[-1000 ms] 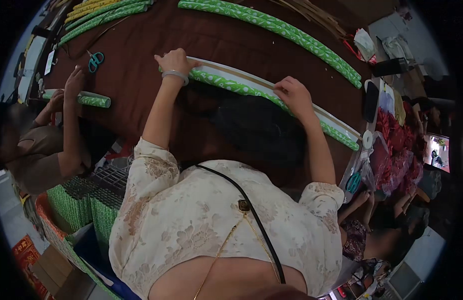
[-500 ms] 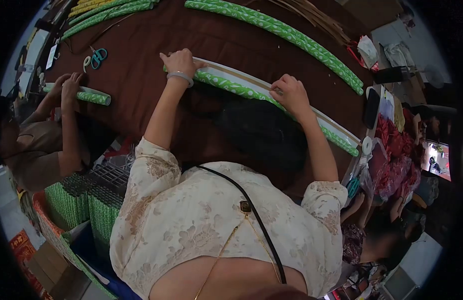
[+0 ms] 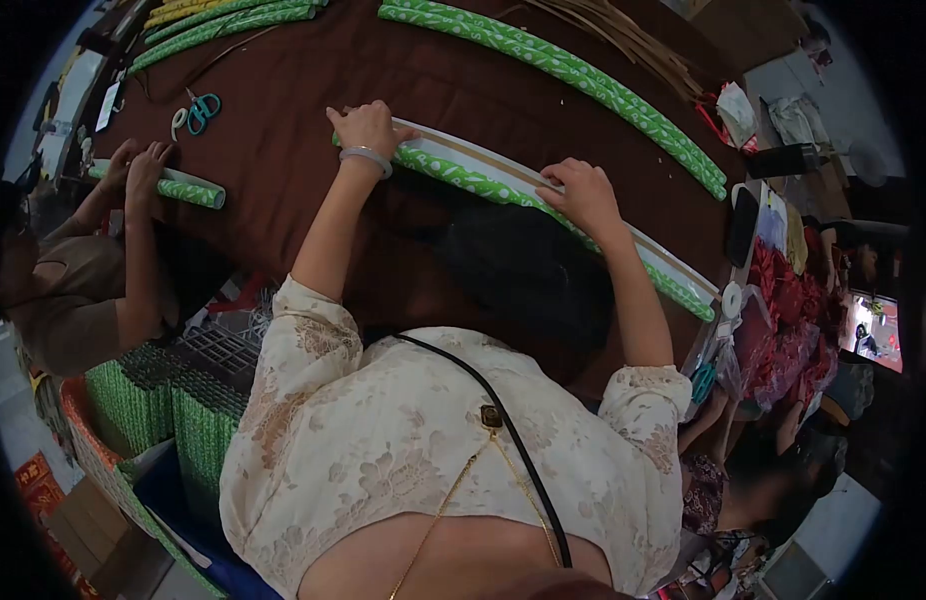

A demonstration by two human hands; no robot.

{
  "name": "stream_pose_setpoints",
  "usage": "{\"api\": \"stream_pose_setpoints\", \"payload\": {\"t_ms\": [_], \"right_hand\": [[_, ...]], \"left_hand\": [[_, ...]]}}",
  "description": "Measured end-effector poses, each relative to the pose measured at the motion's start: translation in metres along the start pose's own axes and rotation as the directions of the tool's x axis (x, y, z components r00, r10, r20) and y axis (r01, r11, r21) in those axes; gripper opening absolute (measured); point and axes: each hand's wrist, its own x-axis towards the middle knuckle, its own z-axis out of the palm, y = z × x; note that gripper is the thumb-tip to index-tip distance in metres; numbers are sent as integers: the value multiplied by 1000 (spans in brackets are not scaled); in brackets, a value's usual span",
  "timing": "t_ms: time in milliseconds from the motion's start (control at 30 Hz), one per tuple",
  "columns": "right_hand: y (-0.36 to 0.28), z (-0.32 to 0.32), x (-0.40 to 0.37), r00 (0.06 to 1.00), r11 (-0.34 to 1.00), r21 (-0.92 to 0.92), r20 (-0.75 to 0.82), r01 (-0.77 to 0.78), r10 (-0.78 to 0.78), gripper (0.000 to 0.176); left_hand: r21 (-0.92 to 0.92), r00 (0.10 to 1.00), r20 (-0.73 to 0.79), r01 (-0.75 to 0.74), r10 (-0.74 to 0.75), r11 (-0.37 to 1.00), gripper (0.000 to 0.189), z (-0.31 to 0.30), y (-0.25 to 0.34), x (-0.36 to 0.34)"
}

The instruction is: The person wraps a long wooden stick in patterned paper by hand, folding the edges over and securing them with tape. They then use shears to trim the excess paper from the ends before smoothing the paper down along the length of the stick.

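Holding green roll (image 3: 453, 176): left hand (image 3: 366, 128), right hand (image 3: 585, 197) | dark bundle (image 3: 528, 270), perhaps cloth, nearside | teal scissors (image 3: 199, 117) leftward

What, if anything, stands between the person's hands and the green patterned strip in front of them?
Nothing visible: the left hand and right hand both rest directly on the strip. The dark object lies nearer the body, between the forearms, blocking neither.

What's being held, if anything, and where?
The left hand touches the nearest green roll at its left end, the right hand just past its middle. Whether they grip is unclear.
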Motion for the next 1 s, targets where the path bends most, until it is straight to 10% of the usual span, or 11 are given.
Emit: {"api": "stream_pose_setpoints", "payload": {"t_ms": [1000], "right_hand": [[-3,3,4,993,996,-13,66,-92,93,10]], "left_hand": [[-4,999,32,10,-10,1000,63,-3,1,-1]]}}
